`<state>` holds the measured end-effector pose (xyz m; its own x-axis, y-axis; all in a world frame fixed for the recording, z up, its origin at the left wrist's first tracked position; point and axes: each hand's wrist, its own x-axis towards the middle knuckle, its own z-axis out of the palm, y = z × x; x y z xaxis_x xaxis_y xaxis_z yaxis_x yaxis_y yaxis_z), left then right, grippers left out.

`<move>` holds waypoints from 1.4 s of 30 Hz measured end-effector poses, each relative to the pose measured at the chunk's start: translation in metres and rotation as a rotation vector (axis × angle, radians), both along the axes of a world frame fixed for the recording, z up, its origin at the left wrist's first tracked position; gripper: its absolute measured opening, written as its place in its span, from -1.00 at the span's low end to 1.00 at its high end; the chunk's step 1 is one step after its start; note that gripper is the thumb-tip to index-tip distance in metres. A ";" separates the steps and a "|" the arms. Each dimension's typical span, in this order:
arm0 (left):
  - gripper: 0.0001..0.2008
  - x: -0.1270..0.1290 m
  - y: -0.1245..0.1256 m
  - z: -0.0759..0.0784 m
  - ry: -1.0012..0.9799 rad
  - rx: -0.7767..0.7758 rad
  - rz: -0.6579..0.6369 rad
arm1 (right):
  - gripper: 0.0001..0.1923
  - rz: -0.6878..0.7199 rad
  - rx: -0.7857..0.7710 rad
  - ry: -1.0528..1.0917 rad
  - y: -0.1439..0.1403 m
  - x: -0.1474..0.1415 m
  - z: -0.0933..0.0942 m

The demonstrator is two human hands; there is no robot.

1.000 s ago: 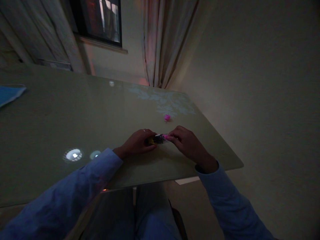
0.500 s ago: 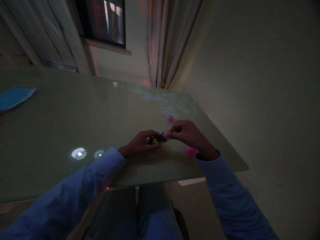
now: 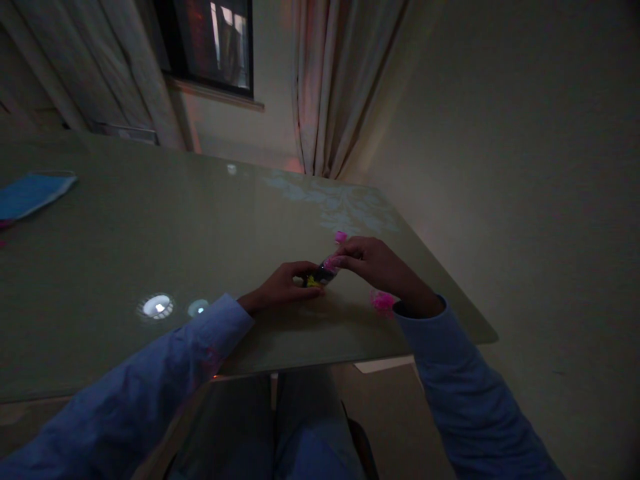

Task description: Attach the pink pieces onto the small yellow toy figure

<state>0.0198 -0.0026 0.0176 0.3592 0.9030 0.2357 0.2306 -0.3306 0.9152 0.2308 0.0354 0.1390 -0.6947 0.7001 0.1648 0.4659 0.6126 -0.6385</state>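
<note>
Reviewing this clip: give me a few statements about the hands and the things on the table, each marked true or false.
1. Both hands hold one small dark object between them. True: the left hand and the right hand meet on it.
2. A pink piece lies on the table beside the right wrist. True.
3. The blue item lies next to the right hand. False: it lies at the far left edge of the table.
4. The person wears short sleeves. False: long blue sleeves cover both arms.
5. Another small pink piece lies beyond the right hand. True.

Small dark, yellow-and-pink object [image 3: 320, 275], tilted
</note>
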 end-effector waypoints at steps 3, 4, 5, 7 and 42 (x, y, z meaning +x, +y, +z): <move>-0.51 0.001 0.000 0.000 -0.050 -0.040 0.000 | -0.81 -0.025 -0.019 0.053 0.002 0.002 -0.002; -0.51 0.001 0.001 0.000 -0.064 -0.053 -0.002 | -0.80 -0.039 -0.031 0.072 0.003 0.002 -0.003; -0.51 0.001 0.001 0.000 -0.074 -0.063 -0.004 | -0.80 -0.052 -0.046 0.090 0.004 0.003 -0.004; -0.51 0.001 0.000 0.001 -0.088 -0.073 -0.006 | -0.77 -0.069 -0.072 0.122 0.004 0.005 -0.005; -0.49 0.001 0.001 -0.002 -0.131 -0.065 -0.013 | -0.75 -0.129 0.029 0.234 -0.019 0.010 -0.002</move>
<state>0.0208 -0.0014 0.0159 0.3410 0.9133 0.2227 0.1043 -0.2722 0.9566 0.2405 0.0166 0.1374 -0.5407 0.7729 0.3321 0.3831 0.5777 -0.7207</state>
